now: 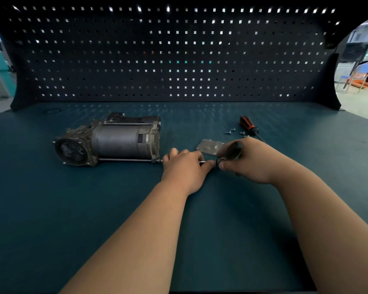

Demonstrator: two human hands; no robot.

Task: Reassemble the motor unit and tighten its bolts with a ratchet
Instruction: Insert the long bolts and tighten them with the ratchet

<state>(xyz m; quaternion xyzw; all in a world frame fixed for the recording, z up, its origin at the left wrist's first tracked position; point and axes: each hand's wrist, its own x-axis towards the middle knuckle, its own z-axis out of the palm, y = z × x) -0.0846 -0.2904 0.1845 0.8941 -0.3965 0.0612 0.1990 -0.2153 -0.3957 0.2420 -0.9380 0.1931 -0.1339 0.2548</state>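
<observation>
Motor unit (pixel 111 141) on its side, bench (pixel 94 209) centre-left. R hand (pixel 251 162) grips dark tool handle (pixel 234 150); L hand (pixel 185 168) pinches small metal piece (pixel 202 161) at its tip. Cover plate (pixel 207 146), screws (pixel 231 131), screwdriver (pixel 248 124) just behind.

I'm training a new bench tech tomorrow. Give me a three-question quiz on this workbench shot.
1. True or false: the right hand grips a dark-handled tool while the left hand pinches a small metal part.
2. The motor unit lies: (A) on its side, left of both hands; (B) upright, right of both hands; (C) in the right hand.
3. Fill in: the loose screws lie beside the orange-and-black ____.
Key: 1 true; 2 A; 3 screwdriver.
</observation>
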